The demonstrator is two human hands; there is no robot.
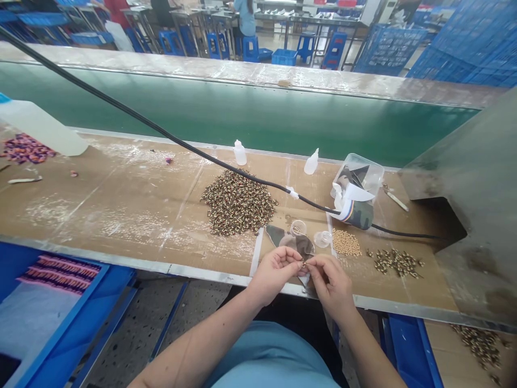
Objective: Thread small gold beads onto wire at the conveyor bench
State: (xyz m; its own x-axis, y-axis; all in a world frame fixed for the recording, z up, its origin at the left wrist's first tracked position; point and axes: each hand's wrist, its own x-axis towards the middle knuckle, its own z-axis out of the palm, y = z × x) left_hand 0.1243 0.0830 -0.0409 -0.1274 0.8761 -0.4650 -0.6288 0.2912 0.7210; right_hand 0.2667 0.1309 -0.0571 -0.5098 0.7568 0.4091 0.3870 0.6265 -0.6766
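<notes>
Above a dark camouflage cloth at the bench's front edge, my left hand and my right hand meet fingertip to fingertip. Both are closed in a pinch on a small piece, too tiny and covered to name. Just beyond them sit two small clear round dishes, one on the cloth and one beside it. Small tan beads lie to the right of the dishes. A large heap of small dark-and-gold pieces is at the left, and a smaller scatter of similar pieces is at the right.
A black cable crosses the cardboard-covered bench to a wrapped bundle by a clear plastic box. Two white squeeze bottles stand near a green conveyor. A metal housing bounds the right; a blue crate sits lower left.
</notes>
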